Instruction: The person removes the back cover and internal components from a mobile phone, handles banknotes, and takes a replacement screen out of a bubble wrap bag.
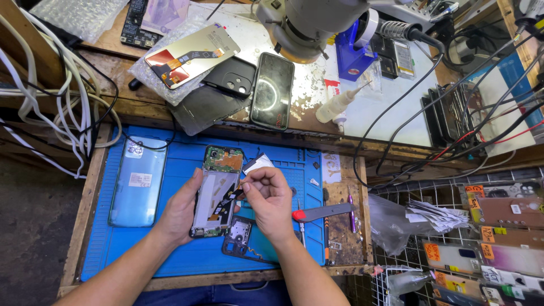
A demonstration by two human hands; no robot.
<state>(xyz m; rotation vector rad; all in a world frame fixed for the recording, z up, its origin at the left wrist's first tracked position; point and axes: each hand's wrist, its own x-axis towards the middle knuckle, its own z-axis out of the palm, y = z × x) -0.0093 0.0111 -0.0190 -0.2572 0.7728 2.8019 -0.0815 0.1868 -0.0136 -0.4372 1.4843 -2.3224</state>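
Observation:
An opened phone body [217, 190] with a green circuit board at its top lies on the blue work mat [136, 249]. My left hand [180, 212] grips its left edge and steadies it. My right hand [269, 198] hovers over the phone's right side, fingertips pinched on a small flat flex part [237, 194] joined to the phone. A thin silvery sheet [258, 163] shows just behind my right fingers. A dark inner frame piece [238, 235] lies on the mat under my right wrist.
A light blue phone back cover [137, 181] lies at the mat's left. A red-handled flat tool [320, 213], a screwdriver and purple tweezers [351, 211] rest on the right. On the shelf behind are a black phone [272, 90], a replacement screen [190, 55], a glue bottle [338, 105], a microscope and cables.

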